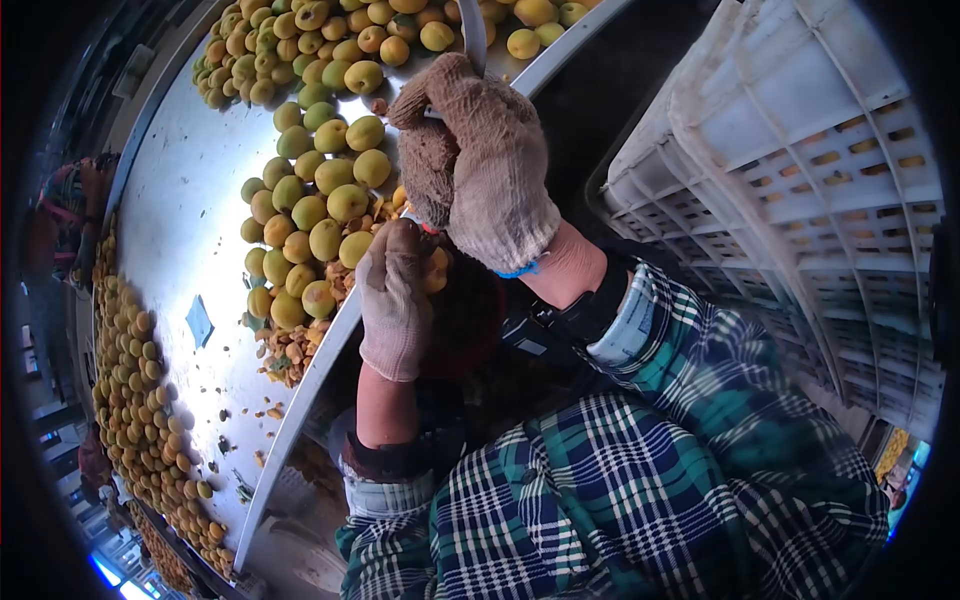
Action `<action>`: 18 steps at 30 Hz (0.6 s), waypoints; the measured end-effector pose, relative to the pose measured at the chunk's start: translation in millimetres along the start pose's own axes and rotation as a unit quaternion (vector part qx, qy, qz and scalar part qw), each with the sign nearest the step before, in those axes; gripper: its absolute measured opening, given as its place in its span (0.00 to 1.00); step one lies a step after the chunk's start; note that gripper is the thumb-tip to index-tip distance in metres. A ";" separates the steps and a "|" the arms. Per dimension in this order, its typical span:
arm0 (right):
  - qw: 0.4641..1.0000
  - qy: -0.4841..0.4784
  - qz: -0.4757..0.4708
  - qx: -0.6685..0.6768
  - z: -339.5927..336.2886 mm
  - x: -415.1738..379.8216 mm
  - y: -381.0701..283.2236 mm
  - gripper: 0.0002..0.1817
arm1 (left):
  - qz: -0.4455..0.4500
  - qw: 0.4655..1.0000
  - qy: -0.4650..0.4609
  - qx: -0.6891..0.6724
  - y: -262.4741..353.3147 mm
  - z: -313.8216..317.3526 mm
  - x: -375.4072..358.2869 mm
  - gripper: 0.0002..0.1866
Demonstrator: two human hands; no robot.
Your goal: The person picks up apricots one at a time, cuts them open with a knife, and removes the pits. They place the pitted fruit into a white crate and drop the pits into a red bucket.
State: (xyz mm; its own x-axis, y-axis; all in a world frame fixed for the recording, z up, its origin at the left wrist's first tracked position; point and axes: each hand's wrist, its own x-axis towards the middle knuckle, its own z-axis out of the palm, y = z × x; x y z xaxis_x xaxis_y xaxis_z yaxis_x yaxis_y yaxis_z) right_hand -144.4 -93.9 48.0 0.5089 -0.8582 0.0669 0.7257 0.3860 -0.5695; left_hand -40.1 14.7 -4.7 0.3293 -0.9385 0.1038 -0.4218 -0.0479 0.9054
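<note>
My right hand (pixel 475 160), in a brown-stained knit glove, is closed round a knife (pixel 473 35); its metal blade sticks up out of the top of the fist. Just below and left of it, my left hand (pixel 395 300) wears a pale glove with dirty fingertips. Its fingers are curled at the table edge, and an apricot (pixel 436 270) shows at its inner side, partly hidden by the glove. Whole yellow-green apricots (pixel 325 205) lie on the metal table (pixel 190 150) beside both hands. Torn brownish fruit bits (pixel 285 355) lie along the near rim.
A large pile of apricots (pixel 300 40) covers the table's far end, with another long heap (pixel 135 370) along the opposite side. A blue scrap (pixel 199 322) lies between. White plastic crates (pixel 740 150) holding fruit stand at my right. Another person (pixel 75 215) is across the table.
</note>
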 end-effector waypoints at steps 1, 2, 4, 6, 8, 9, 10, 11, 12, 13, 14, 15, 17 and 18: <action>0.994 -0.023 -0.088 -0.053 3.4 -0.2 6.2 0.09 | 0.051 0.997 0.035 0.040 -9.1 2.3 -1.5 0.20; 0.978 -0.045 -0.176 -0.105 10.2 -0.8 16.2 0.09 | 0.103 0.989 0.070 0.079 -27.4 8.9 -4.4 0.20; 0.950 -0.068 -0.205 -0.225 17.0 -11.4 17.0 0.08 | 0.124 0.986 0.080 0.076 -45.0 11.4 -8.8 0.19; 0.894 -0.048 -0.290 -0.337 4.4 -1.2 21.4 0.10 | 0.113 0.991 0.070 0.028 -45.6 14.1 -8.7 0.19; 0.986 -0.058 -0.079 -0.132 -0.4 0.0 7.5 0.15 | 0.057 0.998 0.040 0.010 -22.1 9.4 -4.5 0.20; 0.995 0.023 -0.023 -0.099 7.7 1.2 1.4 0.20 | 0.029 0.999 0.026 0.003 -10.4 7.0 -2.4 0.21; 0.996 0.036 -0.002 -0.085 5.0 1.1 0.7 0.20 | 0.021 1.000 0.015 -0.012 -8.3 5.1 -1.5 0.22; 0.996 0.048 0.020 -0.070 1.4 1.9 0.4 0.21 | 0.016 1.000 0.010 -0.019 -4.1 3.8 -0.1 0.23; 0.997 0.051 0.024 -0.056 -0.3 3.8 1.7 0.22 | 0.011 1.000 0.006 -0.027 0.1 2.5 1.1 0.25; 0.997 0.054 0.029 -0.042 -1.9 5.4 3.3 0.22 | 0.009 1.000 0.007 -0.026 6.6 2.4 2.5 0.26; 0.997 0.058 0.033 -0.028 -2.9 5.7 4.4 0.23 | 0.007 1.000 0.007 -0.025 9.5 2.6 2.7 0.27; 0.997 0.063 0.041 -0.012 -2.8 5.1 4.2 0.23 | 0.007 0.999 0.006 -0.036 7.8 3.5 1.5 0.27; 0.996 0.071 0.055 0.019 -1.2 5.3 3.5 0.23 | -0.005 0.998 -0.004 -0.062 4.3 2.3 -0.5 0.27; 0.994 0.074 0.066 0.048 -1.6 4.7 3.4 0.22 | -0.019 0.997 -0.013 -0.076 3.7 0.4 -1.2 0.27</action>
State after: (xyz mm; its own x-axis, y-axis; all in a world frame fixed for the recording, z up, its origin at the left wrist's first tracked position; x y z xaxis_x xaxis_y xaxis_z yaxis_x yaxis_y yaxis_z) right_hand -140.4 -97.2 45.0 0.5339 -0.8357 -0.1287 0.7021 0.5229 -0.4834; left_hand -42.4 15.5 -1.6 0.3205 -0.9454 0.0588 -0.2752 -0.0335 0.9608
